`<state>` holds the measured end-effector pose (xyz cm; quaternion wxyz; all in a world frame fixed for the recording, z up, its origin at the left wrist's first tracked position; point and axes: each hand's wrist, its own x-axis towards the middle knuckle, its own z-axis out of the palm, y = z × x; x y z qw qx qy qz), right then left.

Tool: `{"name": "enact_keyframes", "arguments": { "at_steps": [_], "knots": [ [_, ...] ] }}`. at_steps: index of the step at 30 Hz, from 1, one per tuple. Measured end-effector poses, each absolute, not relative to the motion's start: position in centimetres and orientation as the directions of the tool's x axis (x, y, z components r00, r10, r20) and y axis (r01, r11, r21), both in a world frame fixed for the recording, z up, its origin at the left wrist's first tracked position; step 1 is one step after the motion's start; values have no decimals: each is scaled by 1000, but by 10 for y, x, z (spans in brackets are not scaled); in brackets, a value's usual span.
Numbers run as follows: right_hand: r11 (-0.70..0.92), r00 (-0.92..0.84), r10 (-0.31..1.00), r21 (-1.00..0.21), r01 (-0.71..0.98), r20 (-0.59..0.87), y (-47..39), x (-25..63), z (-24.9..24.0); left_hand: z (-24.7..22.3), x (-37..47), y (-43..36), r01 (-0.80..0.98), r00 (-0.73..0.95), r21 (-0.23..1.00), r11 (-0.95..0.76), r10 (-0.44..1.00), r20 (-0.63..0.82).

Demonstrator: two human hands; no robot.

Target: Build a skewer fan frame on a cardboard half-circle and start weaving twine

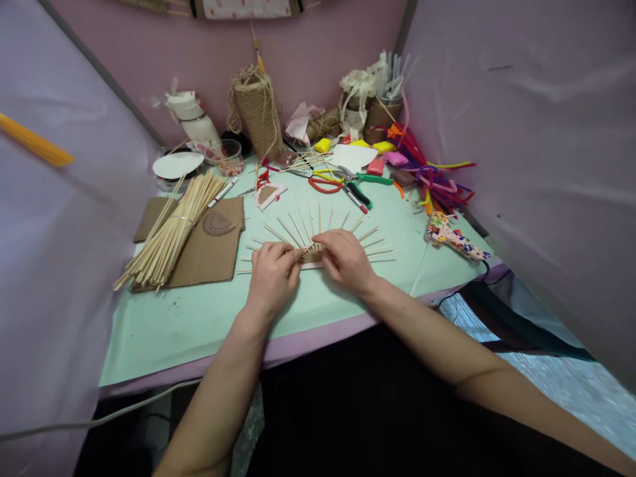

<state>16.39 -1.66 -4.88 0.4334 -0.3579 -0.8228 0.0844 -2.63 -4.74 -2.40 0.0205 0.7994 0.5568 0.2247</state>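
Observation:
Thin wooden sticks [301, 227] fan out like rays from a small piece of brown cardboard [313, 257] with a pale strip along its straight near edge. My left hand [273, 268] rests on the fan's left side, thumb and fingertips pinched together at its middle. From the other side my right hand [345, 260] curls over the cardboard, its fingertips closed close to the left ones. A short length of thin stick shows between the two sets of fingertips. My hands cover parts of the cardboard and the stick ends.
A tied bundle of sticks [171, 228] lies on flat cardboard [213, 255] with a clear protractor [218, 224]. Scissors [325, 185], green-handled pruners [372, 179] and pipe cleaners [437, 179] are behind. At right lies a patterned glue gun [454, 238]. A twine-wrapped holder [258, 112] stands at the back.

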Motion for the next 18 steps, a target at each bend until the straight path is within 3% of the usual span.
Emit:
{"name": "enact_keyframes", "arguments": {
  "at_steps": [4, 9, 18],
  "knots": [
    [612, -255, 735, -452, 649, 628, -15, 165, -50, -23, -22, -49, 896, 291, 246, -369, 908, 302],
    [542, -372, 808, -330, 773, 457, -15, 160, -50, -28, -23, -47, 906, 287, 230, -355, 916, 280],
    [598, -442, 759, -245, 763, 477, -14, 157, -53, -31, -22, -47, 908, 326, 171, -382, 902, 281]
  ]
}}
